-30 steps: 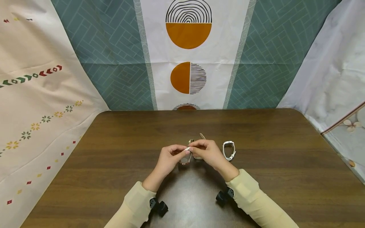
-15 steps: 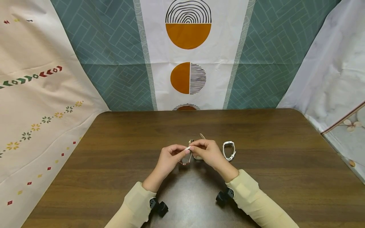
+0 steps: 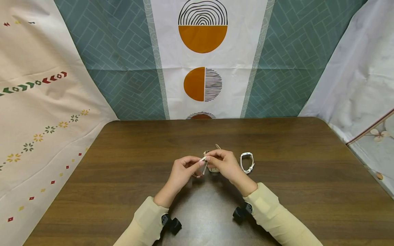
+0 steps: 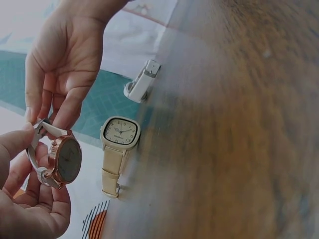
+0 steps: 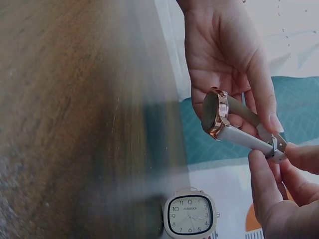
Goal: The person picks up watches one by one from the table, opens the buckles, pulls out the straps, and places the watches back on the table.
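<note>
A wristwatch (image 4: 69, 160) with a rose-gold case and a pale strap hangs between my two hands, its strap looped toward the buckle (image 5: 274, 144). My left hand (image 3: 182, 171) pinches the strap beside that buckle with thumb and fingers. From the other side, my right hand (image 3: 227, 166) pinches the strap at the buckle too. The dial faces away from my palms in both wrist views. Just beyond the hands stands a cream square-faced watch (image 5: 190, 215), partly hidden by my right hand in the head view.
A white watch (image 3: 247, 163) with its strap fastened in a loop stands to the right of my right hand. All of this is on a dark brown wooden table (image 3: 138, 143). Patterned cloth (image 3: 129, 68) hangs behind the table's far edge.
Both hands stay in nearly the same place. The rose-gold watch has turned a little in them, with less of its dial showing in the head view.
</note>
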A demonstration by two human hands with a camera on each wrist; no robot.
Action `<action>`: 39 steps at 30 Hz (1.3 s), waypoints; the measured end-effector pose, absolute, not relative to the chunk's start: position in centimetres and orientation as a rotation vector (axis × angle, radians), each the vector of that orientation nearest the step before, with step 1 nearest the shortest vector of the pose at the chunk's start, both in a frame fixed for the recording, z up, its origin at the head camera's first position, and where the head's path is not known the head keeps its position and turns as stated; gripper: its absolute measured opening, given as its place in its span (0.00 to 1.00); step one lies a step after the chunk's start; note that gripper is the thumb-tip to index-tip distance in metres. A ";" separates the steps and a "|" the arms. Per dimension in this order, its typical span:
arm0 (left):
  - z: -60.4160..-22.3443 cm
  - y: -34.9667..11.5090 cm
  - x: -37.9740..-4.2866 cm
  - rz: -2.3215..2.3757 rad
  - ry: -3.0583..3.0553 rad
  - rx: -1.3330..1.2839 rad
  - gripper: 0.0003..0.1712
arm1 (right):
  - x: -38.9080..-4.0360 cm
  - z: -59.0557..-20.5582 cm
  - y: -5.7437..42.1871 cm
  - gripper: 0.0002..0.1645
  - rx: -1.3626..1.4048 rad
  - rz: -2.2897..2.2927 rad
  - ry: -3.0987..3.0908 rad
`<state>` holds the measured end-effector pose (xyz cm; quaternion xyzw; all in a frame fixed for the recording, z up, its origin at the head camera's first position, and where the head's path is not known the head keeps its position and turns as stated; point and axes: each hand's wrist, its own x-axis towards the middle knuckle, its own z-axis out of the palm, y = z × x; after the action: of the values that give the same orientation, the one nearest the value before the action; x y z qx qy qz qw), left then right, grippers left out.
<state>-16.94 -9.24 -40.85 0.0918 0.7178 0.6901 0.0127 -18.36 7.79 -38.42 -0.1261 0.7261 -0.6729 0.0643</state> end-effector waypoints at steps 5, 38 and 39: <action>-40.8 -9.1 -16.9 2.140 2.285 0.249 0.10 | -18.3 -38.4 7.9 0.13 -0.378 -2.052 2.163; -40.5 -8.8 -16.7 2.066 2.399 0.260 0.07 | -18.7 -38.3 8.4 0.12 -0.475 -1.875 2.286; -40.6 -8.8 -16.7 2.074 2.393 0.254 0.07 | -18.7 -38.3 8.3 0.11 -0.470 -1.884 2.285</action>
<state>-16.71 -8.81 -40.57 0.0800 0.7532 0.6527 -0.0174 -18.68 8.35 -38.31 -0.1562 0.7600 -0.6267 0.0717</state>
